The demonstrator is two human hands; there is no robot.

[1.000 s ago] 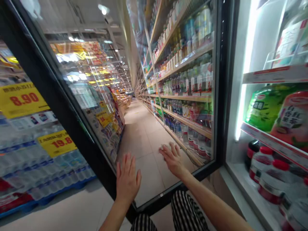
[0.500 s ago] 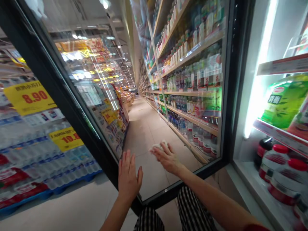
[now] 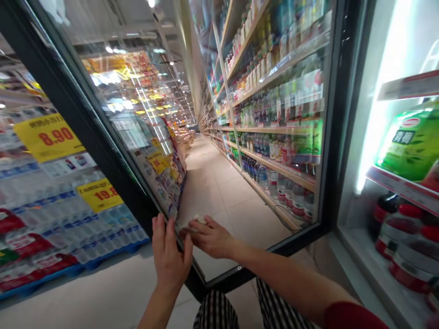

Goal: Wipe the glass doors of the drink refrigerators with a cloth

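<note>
1. This is a shop, with ceiling lights overhead and a pale tiled floor point(image 3: 120, 288) underfoot.
2. The surface being worked at is a tall glass door point(image 3: 240, 205) in a black frame point(image 3: 103, 155), leaning at a slant as seen from here; its lower corner comes down close to the person's striped trousers point(image 3: 216, 313).
3. In the pane you can see a long aisle, with shelves point(image 3: 274, 129) of bottles along its right side.
4. Off to the left, outside the frame, packs of bottles point(image 3: 68, 228) are stacked on a blue pallet point(image 3: 37, 287), under yellow signs point(image 3: 51, 137), one of them reading 8.90.
5. On the right a lit cooler point(image 3: 360, 242) holds a green jug point(image 3: 408, 141) on a shelf, with red-capped bottles point(image 3: 408, 269) below.
6. The left hand point(image 3: 171, 256) is open, its fingers fairly straight and a little apart, laid at the frame's left side near the bottom; I see nothing in its grasp.
7. The right hand point(image 3: 214, 237), its arm running to a red sleeve point(image 3: 350, 315), reaches across just beside the left thumb. It is bent loosely over a small whitish cloth point(image 3: 200, 220).
8. That cloth is at the lower left of the pane, near the frame, mostly covered by the fingers; I can't tell how firmly it is gripped.
</note>
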